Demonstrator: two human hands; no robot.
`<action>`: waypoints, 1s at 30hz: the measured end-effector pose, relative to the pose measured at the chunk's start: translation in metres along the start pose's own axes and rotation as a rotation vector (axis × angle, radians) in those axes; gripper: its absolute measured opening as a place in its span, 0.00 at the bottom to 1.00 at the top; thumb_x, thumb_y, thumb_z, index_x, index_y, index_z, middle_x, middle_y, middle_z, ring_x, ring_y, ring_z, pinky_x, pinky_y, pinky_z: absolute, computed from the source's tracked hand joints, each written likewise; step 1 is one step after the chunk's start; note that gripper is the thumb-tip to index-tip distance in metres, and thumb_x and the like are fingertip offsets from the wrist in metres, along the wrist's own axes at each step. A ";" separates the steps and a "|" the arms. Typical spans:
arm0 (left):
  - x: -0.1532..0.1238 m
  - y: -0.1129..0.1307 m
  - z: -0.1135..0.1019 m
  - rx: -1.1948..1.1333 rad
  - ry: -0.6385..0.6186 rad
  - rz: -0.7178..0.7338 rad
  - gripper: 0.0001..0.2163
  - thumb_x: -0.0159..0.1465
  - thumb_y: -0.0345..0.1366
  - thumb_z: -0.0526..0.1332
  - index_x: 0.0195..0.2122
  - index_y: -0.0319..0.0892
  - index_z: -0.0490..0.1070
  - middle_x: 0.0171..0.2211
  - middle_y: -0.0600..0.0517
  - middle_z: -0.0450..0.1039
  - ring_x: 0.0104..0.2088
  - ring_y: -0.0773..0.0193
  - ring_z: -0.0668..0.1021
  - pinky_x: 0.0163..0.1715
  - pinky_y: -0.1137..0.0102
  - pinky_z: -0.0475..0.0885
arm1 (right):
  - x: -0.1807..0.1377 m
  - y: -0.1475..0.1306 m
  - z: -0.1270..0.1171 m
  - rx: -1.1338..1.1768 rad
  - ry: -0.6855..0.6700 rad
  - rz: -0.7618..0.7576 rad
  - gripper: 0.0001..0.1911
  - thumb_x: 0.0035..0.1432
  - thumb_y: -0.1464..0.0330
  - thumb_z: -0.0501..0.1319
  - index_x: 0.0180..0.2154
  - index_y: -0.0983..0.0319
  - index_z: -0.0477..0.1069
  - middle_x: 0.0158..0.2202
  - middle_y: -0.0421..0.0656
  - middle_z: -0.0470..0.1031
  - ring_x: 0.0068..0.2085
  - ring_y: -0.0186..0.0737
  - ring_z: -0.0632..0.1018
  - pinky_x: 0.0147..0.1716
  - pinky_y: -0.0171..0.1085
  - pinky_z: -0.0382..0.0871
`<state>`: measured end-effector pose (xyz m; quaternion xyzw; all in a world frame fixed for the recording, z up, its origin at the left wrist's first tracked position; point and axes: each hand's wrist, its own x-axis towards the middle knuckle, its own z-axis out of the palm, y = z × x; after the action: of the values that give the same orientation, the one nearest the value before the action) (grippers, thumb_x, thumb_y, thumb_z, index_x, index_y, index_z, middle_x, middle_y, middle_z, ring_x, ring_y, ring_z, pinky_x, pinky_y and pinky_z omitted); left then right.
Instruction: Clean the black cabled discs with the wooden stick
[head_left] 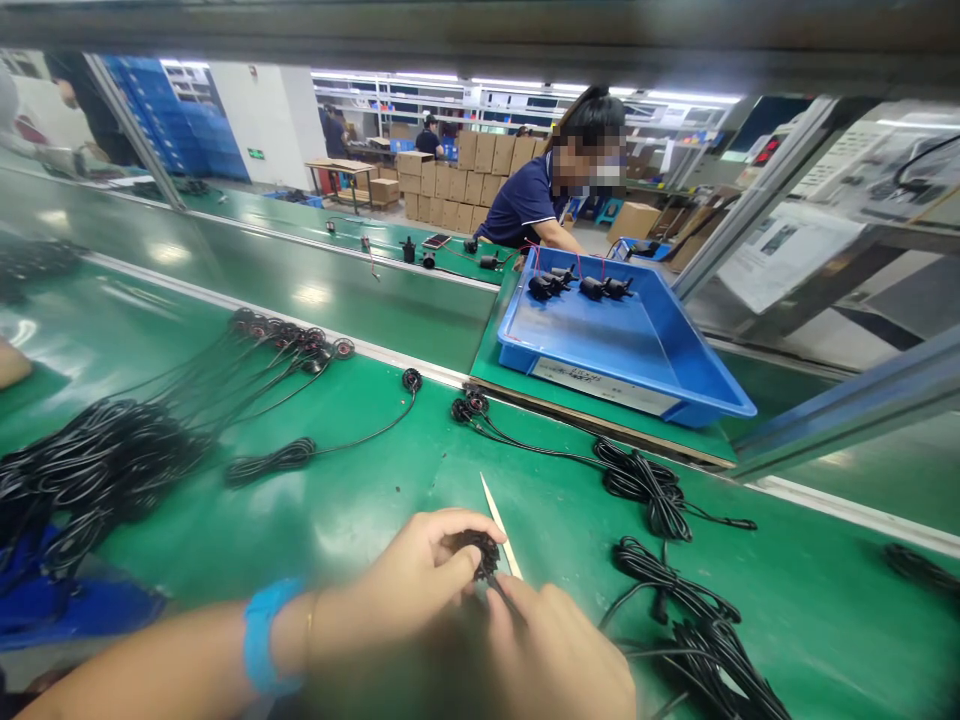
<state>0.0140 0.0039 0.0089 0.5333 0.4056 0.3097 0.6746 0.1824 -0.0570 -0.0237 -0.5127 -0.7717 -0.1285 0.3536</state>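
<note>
Low over the green counter [375, 500], the left hand [409, 585] pinches a small black round part [474, 553] while the right hand [559, 650] grips a pale pointed stick [499, 522] against it. It looks like picking or seating work; next calls for a steady tip.

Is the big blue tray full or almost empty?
Almost empty. The blue tray holds only a few black parts at its far end; the rest is bare.

Left hand [409, 585] and right hand [551, 650] around small black part [477, 552].
</note>
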 end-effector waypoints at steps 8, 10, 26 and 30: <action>-0.003 0.003 0.000 0.069 -0.066 0.011 0.15 0.62 0.32 0.59 0.49 0.40 0.74 0.44 0.47 0.67 0.28 0.70 0.74 0.27 0.75 0.70 | 0.002 -0.001 -0.004 -0.028 0.018 -0.020 0.06 0.64 0.66 0.59 0.38 0.60 0.74 0.23 0.40 0.70 0.24 0.32 0.71 0.25 0.33 0.62; -0.004 0.004 0.000 0.073 -0.087 -0.012 0.15 0.61 0.31 0.58 0.50 0.40 0.73 0.45 0.47 0.67 0.28 0.70 0.74 0.26 0.75 0.70 | 0.002 -0.001 -0.004 -0.031 0.019 -0.019 0.07 0.64 0.66 0.59 0.38 0.60 0.74 0.23 0.41 0.70 0.24 0.33 0.71 0.25 0.33 0.62; -0.003 0.007 0.001 0.037 -0.087 -0.036 0.15 0.59 0.28 0.57 0.46 0.40 0.75 0.40 0.50 0.67 0.24 0.73 0.72 0.21 0.77 0.67 | -0.001 -0.004 -0.002 -0.043 0.015 -0.006 0.07 0.64 0.65 0.59 0.39 0.61 0.72 0.21 0.39 0.69 0.21 0.32 0.69 0.24 0.33 0.60; -0.005 0.008 0.001 0.010 -0.136 -0.050 0.19 0.60 0.30 0.56 0.53 0.41 0.72 0.45 0.48 0.63 0.24 0.74 0.73 0.24 0.75 0.69 | -0.001 -0.004 -0.004 -0.059 0.018 0.000 0.07 0.64 0.66 0.60 0.40 0.62 0.72 0.22 0.39 0.69 0.22 0.32 0.69 0.24 0.34 0.59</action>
<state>0.0123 0.0011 0.0178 0.5461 0.3736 0.2540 0.7055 0.1811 -0.0615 -0.0213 -0.5218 -0.7644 -0.1560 0.3450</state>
